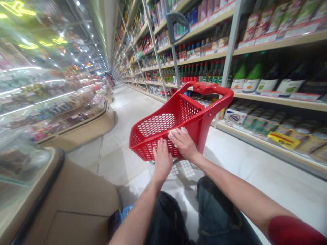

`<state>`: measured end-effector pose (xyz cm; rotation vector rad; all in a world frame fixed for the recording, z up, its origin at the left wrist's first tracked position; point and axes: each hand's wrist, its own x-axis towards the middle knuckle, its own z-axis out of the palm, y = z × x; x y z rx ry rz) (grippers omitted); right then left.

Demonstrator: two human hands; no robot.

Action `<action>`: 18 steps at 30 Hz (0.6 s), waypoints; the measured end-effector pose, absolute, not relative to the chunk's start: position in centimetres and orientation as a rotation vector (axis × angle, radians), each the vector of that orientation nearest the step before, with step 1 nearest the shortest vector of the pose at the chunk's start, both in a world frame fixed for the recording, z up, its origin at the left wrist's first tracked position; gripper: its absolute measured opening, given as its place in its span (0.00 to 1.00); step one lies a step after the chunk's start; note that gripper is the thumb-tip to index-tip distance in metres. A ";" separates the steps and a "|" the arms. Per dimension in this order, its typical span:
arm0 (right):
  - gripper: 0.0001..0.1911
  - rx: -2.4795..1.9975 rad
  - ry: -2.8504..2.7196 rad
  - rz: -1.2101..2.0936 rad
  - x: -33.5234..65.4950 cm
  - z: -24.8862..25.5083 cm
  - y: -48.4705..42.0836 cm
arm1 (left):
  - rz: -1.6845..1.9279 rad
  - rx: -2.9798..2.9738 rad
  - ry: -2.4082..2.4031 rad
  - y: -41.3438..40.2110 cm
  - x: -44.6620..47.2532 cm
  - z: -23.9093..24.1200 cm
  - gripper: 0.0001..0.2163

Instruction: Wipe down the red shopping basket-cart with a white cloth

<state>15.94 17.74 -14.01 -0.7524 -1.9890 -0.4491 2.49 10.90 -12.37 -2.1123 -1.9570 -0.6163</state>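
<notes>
A red plastic shopping basket (163,127) on wheels stands tilted on the aisle floor in front of me, its red handle (209,88) raised at the far end. My left hand (162,158) lies flat against the basket's near mesh wall, fingers stretched out. My right hand (182,143) presses a small pale cloth (172,133) onto the near rim, fingers laid over it. My knees in dark jeans show below.
Shelves of bottles and jars (255,75) run along the right. A grey trolley handle pole (175,44) rises behind the basket. Curved glass chiller cases (58,112) with beige bases line the left. The tiled aisle (127,102) stretches away between them.
</notes>
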 end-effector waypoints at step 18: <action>0.17 -0.841 -1.882 -0.521 21.2 -13.1 19.4 | -0.551 -2.200 -1.816 13.1 6.8 -10.9 0.28</action>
